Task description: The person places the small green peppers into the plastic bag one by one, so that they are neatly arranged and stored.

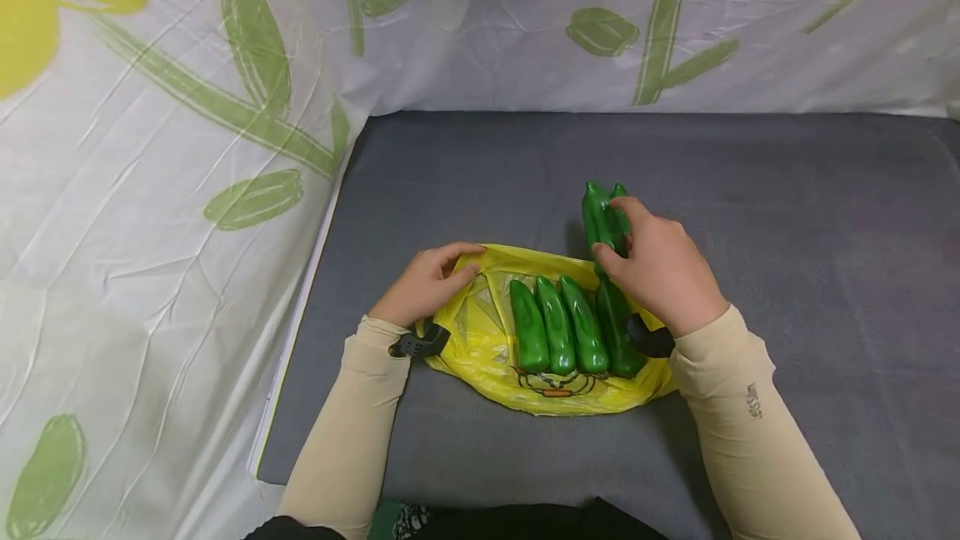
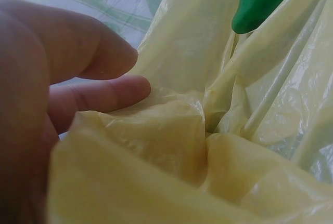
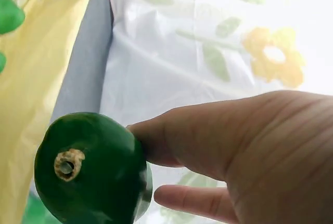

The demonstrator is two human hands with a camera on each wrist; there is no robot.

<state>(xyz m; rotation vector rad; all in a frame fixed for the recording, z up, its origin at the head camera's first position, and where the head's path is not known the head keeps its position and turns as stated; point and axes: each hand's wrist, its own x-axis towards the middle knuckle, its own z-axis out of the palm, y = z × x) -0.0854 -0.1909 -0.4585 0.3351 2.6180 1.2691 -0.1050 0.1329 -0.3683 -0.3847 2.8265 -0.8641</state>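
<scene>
Above the far edge of a yellow plastic bag (image 1: 480,357), my right hand (image 1: 666,269) grips a glossy green pepper (image 1: 597,211) between thumb and fingers. A second green tip (image 1: 618,190) shows beside it, partly hidden by the fingers. The right wrist view shows the held pepper's blunt end (image 3: 91,169), with a pale stem scar. Several matching green peppers (image 1: 555,327) lie side by side on the bag. My left hand (image 1: 427,282) rests at the bag's left edge, thumb and fingers apart, touching the crinkled plastic (image 2: 156,141).
The bag lies on a dark grey tabletop (image 1: 825,273). A white sheet with green leaf prints (image 1: 150,215) hangs along the left side and behind the table. Both wrists wear black bands (image 1: 420,342).
</scene>
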